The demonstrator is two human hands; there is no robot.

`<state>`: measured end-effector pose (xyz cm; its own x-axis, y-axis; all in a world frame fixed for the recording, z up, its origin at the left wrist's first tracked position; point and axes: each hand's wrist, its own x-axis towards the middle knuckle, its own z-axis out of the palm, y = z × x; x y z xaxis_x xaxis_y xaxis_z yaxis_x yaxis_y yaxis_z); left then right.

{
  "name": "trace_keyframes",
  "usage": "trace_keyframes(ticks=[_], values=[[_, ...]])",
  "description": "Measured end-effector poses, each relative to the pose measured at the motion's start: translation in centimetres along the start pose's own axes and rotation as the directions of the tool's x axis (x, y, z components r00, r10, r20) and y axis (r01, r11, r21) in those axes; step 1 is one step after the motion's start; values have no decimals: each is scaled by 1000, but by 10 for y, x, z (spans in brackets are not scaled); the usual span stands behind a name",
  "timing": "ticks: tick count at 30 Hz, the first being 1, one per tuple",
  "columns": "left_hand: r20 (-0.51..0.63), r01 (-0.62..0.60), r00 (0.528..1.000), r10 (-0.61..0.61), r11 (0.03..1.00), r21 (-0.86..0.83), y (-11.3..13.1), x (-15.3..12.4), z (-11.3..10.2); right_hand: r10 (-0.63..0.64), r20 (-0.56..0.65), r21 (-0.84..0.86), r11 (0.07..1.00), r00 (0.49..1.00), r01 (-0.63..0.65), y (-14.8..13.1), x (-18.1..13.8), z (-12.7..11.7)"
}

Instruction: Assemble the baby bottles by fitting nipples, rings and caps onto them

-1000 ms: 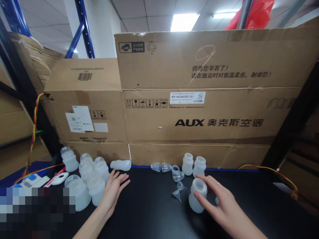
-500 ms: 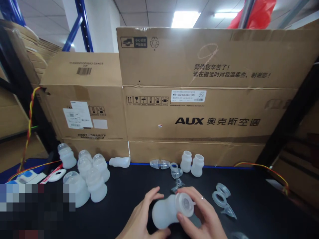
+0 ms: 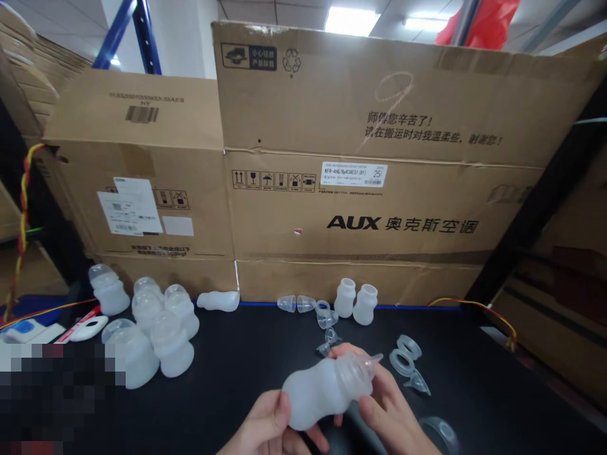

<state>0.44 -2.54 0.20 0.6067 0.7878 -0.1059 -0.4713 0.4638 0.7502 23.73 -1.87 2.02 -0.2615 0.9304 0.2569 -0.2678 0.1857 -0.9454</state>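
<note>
Between both hands [image 3: 332, 420], a frosted bottle [image 3: 325, 392] lies tilted, contents unclear.

Both hands enter from the bottom edge, around 6 o'clock. Left hand [image 3: 265, 424]: bare, no glove, no ring or watch that shows; thumb nail short and unpainted. Only the thumb, knuckles and part of the back of the hand are in frame; the wrist is cut off by the bottom edge, so no sleeve or cuff can be told.

Right hand [image 3: 391, 414]: bare as well, no glove. Fingers slender, nails short, plain, no polish visible. No ring can be made out at this angle. The wrist runs out of frame toward 5 o'clock; no sleeve, band or watch shows on the visible part.
</note>
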Motion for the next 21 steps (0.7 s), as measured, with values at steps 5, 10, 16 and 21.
trace_keyframes(ticks=[5,10,16,21], values=[[-17,171,985,-174,978,-123,-5,2,-3,37,60,-142,989,998,-28,-11,0,-6],[-73,139,987,-146,986,-95,-13,-1,-2,-14,31,-186,982,999,20,-12,3,-4],[-193,-185,934,300,870,458,-2,1,9,-44,-122,-408,913,992,-9,-11,12,2],[-282,-224,861,423,813,537,17,9,0,-35,77,-638,766,996,76,-14,5,-2]])
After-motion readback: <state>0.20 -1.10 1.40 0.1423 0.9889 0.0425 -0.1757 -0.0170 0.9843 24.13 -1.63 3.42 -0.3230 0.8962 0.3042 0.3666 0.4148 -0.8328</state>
